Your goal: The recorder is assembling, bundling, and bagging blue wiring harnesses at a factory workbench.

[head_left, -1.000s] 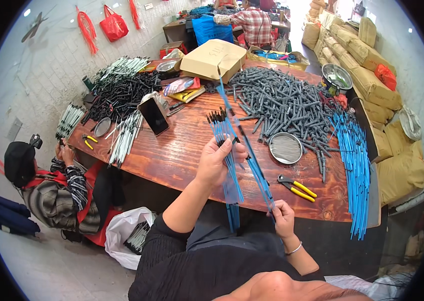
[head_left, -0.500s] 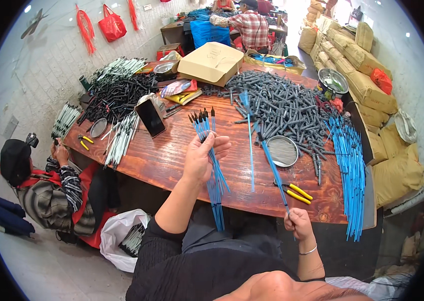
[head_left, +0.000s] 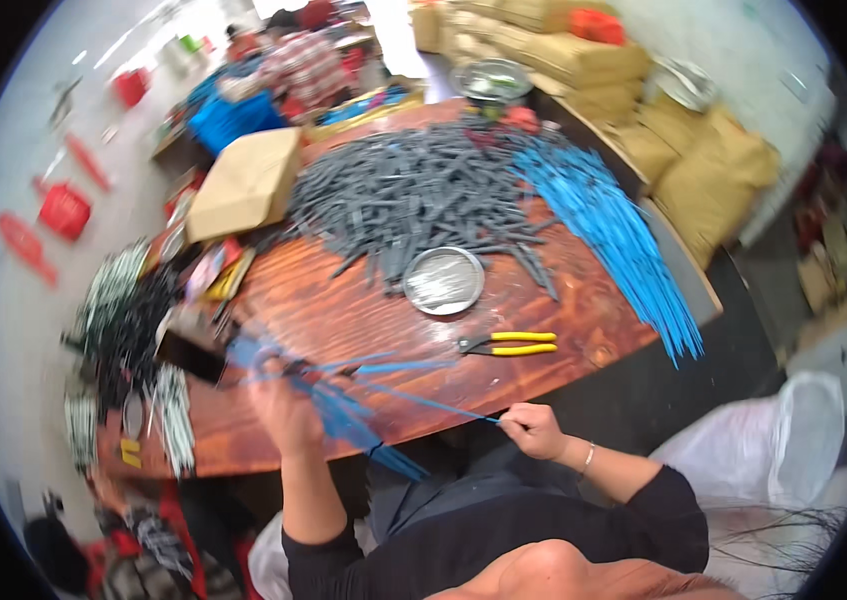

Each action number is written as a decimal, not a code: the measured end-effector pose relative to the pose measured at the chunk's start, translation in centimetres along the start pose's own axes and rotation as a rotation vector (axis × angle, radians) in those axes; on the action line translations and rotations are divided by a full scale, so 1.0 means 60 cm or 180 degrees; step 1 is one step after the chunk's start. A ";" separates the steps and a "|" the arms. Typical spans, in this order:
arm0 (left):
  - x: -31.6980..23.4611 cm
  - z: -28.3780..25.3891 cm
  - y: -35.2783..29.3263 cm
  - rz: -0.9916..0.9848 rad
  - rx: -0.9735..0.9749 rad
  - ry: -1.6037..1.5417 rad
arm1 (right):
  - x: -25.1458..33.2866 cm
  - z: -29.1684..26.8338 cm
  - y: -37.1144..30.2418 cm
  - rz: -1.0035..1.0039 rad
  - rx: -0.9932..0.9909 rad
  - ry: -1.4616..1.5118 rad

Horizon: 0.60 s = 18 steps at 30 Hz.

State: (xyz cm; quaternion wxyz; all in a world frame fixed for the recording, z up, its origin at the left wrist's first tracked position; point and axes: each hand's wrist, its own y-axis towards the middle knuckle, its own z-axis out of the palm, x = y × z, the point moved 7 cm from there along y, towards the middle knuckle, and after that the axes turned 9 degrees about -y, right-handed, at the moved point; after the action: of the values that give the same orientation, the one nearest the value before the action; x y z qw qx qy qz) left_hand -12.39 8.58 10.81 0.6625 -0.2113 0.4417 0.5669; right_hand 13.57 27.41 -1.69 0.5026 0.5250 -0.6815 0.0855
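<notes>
My left hand (head_left: 288,415), smeared by motion, is over the table's front edge, closed round a bundle of thin blue rods (head_left: 348,410). Dark tips show at some rod ends. My right hand (head_left: 533,430) is closed, pinching the end of one thin blue rod (head_left: 423,402) that slants left toward the bundle. Whether that rod touches the bundle I cannot tell, as the spot is blurred. Beyond the right hand, pliers with yellow handles (head_left: 523,343) lie on the table. A round metal dish (head_left: 443,310) of fine thin pieces stands behind them.
A heap of grey stick-like parts (head_left: 393,190) covers the wooden table's (head_left: 583,330) far middle. More blue rods (head_left: 613,245) overhang its right edge. A phone (head_left: 190,355) and cardboard box (head_left: 243,185) stand left. A co-worker's hand (head_left: 108,490) is at the left corner.
The view has swung to the right. The rod in my right hand has gone from steep to nearly level, its far end now close to the left-hand bundle, which has tilted.
</notes>
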 end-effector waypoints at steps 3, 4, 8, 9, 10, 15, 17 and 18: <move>-0.001 0.007 -0.012 -0.0103 0.0001 -0.0550 | 0.008 0.004 -0.005 -0.0095 -0.0176 -0.0071; -0.001 0.009 -0.014 -0.0161 -0.0140 -0.0848 | 0.009 0.002 -0.005 -0.0096 -0.0294 -0.0069; 0.011 0.041 -0.026 -0.0227 0.0065 -0.1246 | 0.007 -0.003 -0.006 -0.0186 -0.0524 -0.0137; 0.016 0.038 -0.024 -0.0249 0.0075 -0.1228 | 0.008 -0.003 -0.006 -0.0248 -0.0559 -0.0160; 0.016 0.034 -0.020 -0.0086 0.0167 -0.0809 | 0.006 -0.004 -0.007 -0.0224 -0.0571 -0.0150; 0.011 0.023 -0.015 0.0223 0.0319 0.0408 | -0.003 -0.014 -0.010 -0.0327 -0.0525 -0.0259; 0.009 0.019 -0.013 0.0207 0.0302 0.0604 | -0.014 -0.021 -0.008 -0.0250 -0.0473 -0.0263; 0.014 0.016 -0.011 -0.0014 0.0249 0.0240 | -0.019 -0.031 -0.004 -0.0238 -0.0490 -0.0256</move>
State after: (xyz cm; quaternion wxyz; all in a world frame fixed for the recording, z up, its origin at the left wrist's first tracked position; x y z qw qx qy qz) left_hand -11.48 9.62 10.51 0.6543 -0.2074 0.4877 0.5394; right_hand 14.79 29.20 -1.79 0.5166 0.5129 -0.6856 -0.0072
